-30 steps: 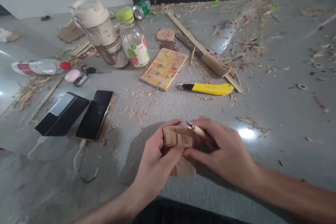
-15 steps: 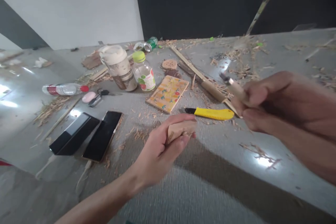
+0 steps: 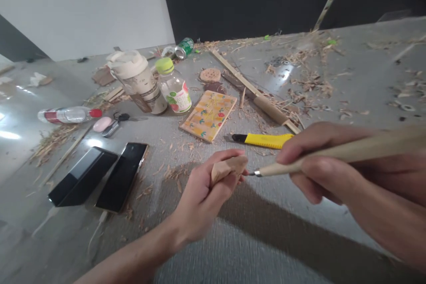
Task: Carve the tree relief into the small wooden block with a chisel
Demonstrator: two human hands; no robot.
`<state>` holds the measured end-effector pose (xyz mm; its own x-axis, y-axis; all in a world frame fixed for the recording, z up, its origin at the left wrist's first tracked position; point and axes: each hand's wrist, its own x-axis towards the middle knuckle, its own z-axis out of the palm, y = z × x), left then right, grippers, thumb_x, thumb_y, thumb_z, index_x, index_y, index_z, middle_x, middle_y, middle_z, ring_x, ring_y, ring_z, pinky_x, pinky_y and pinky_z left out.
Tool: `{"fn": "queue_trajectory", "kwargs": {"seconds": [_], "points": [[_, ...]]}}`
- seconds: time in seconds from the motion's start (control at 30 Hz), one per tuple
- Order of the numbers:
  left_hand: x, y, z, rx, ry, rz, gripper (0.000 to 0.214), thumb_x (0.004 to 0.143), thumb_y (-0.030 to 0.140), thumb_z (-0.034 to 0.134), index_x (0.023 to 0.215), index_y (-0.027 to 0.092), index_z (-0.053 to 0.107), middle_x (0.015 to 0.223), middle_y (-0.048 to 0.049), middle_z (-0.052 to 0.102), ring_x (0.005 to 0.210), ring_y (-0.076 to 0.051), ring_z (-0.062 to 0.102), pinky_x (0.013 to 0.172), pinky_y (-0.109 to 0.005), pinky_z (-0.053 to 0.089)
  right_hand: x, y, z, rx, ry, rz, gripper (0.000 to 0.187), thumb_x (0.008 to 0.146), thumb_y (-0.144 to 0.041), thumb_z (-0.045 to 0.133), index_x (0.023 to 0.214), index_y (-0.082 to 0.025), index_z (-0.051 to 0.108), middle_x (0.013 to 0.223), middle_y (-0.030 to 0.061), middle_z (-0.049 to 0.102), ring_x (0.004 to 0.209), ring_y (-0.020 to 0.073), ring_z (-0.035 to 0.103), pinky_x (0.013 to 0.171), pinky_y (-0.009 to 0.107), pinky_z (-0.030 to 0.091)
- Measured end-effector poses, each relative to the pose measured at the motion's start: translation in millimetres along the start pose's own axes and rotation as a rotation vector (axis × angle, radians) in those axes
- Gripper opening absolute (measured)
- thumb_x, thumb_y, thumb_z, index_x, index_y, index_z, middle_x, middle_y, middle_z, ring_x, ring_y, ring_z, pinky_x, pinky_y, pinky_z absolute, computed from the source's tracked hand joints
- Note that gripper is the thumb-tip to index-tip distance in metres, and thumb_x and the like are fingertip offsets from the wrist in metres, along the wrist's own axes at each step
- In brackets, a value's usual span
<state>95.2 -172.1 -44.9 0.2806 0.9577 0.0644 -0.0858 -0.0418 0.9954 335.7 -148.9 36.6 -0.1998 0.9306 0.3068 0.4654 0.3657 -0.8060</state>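
A small block of pale wood sits in my left hand, with the fingers and thumb closed around it. My right hand grips a carving chisel by its light wooden handle. The chisel's short metal tip points left, close to the right end of the block; whether it touches the wood I cannot tell. Just beyond my hands a yellow utility knife lies on the table, its right end partly covered by my right hand. Behind it lies a small orange patterned notebook.
To the left lie a black phone, a dark power bank and a red-capped bottle. A travel cup and a green-capped bottle stand behind. Further back are a green can, a wooden strip and scattered shavings.
My right hand has come left and lower, and the chisel now points at the block instead of up and away. My left hand still holds the wood. The view has shifted slightly.
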Motion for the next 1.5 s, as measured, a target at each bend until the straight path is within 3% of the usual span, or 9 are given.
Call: {"fn": "queue_trajectory", "kwargs": {"seconds": [0.23,0.43,0.67,0.8,0.93,1.1,1.23,1.33,1.5], "points": [[-1,-1,-1.3,0.091,-0.011,0.016,0.03,0.116,0.031,0.067,0.143,0.022,0.079,0.111,-0.0072,0.088,0.1,-0.022,0.079,0.088,-0.032,0.063,3,-1,11,0.134,-0.11,0.04,0.041,0.11,-0.061,0.074,0.084,-0.032,0.088,0.061,-0.0018,0.072,0.04,0.0092,0.057,0.037,0.021,0.042],[-1,-2,-1.7,0.095,-0.019,0.023,0.029,0.116,0.025,0.066,0.142,0.024,0.079,0.114,-0.0057,0.089,0.103,-0.022,0.083,0.092,-0.033,0.065,-1,1,12,0.105,-0.135,-0.017,0.034,0.113,-0.056,0.073,0.092,-0.033,0.087,0.061,-0.004,0.072,0.04,0.0087,0.056,0.038,0.022,0.04],[-1,0,-0.7,0.087,-0.005,0.021,0.026,0.117,0.03,0.07,0.14,0.025,0.08,0.111,-0.0047,0.087,0.098,-0.021,0.079,0.086,-0.032,0.064,2,-1,9,0.078,-0.107,-0.101,0.029,0.113,-0.056,0.074,0.097,-0.034,0.085,0.064,-0.0047,0.074,0.042,0.0097,0.061,0.039,0.023,0.045],[-2,0,-0.7,0.127,0.0,0.021,0.028,0.117,0.033,0.069,0.141,0.025,0.081,0.114,-0.0056,0.087,0.094,-0.021,0.077,0.083,-0.033,0.062,1,2,9,0.06,-0.133,-0.105,0.035,0.115,-0.057,0.071,0.093,-0.034,0.085,0.062,-0.0044,0.074,0.041,0.0095,0.06,0.041,0.023,0.048],[-2,-1,-0.5,0.133,-0.007,0.034,0.028,0.118,0.033,0.067,0.14,0.025,0.082,0.13,-0.0077,0.086,0.099,-0.023,0.078,0.088,-0.035,0.064,3,-1,11,0.012,-0.119,-0.139,0.034,0.115,-0.056,0.07,0.094,-0.035,0.084,0.063,-0.0066,0.075,0.04,0.0088,0.061,0.035,0.021,0.043],[-2,-1,0.5,0.131,-0.016,0.046,0.031,0.118,0.036,0.067,0.143,0.024,0.079,0.108,-0.0054,0.086,0.091,-0.021,0.077,0.083,-0.033,0.062,6,-5,11,-0.067,-0.087,-0.217,0.038,0.117,-0.055,0.067,0.088,-0.036,0.083,0.06,-0.0075,0.072,0.038,0.0083,0.06,0.031,0.02,0.038],[-3,2,0.4,0.16,-0.011,0.015,0.032,0.116,0.035,0.067,0.144,0.025,0.079,0.108,-0.0056,0.087,0.089,-0.023,0.078,0.079,-0.033,0.063,3,-5,10,-0.09,-0.09,-0.213,0.041,0.117,-0.048,0.065,0.083,-0.034,0.082,0.061,-0.0036,0.071,0.038,0.0112,0.058,0.032,0.025,0.038],[-3,1,-1.3,0.111,-0.019,0.056,0.036,0.112,0.031,0.066,0.145,0.026,0.077,0.119,-0.0065,0.088,0.1,-0.026,0.082,0.089,-0.037,0.067,2,-2,14,-0.048,-0.114,-0.183,0.043,0.116,-0.042,0.066,0.076,-0.032,0.078,0.062,-0.0033,0.07,0.038,0.011,0.055,0.038,0.027,0.045],[-4,-5,-2.3,0.012,0.042,0.049,0.035,0.112,0.036,0.07,0.144,0.024,0.078,0.123,-0.0069,0.088,0.104,-0.026,0.084,0.096,-0.039,0.068,7,3,24,0.085,-0.146,-0.109,0.055,0.116,-0.042,0.066,0.063,-0.028,0.071,0.06,-0.0023,0.07,0.04,0.0092,0.057,0.037,0.024,0.042]]}}
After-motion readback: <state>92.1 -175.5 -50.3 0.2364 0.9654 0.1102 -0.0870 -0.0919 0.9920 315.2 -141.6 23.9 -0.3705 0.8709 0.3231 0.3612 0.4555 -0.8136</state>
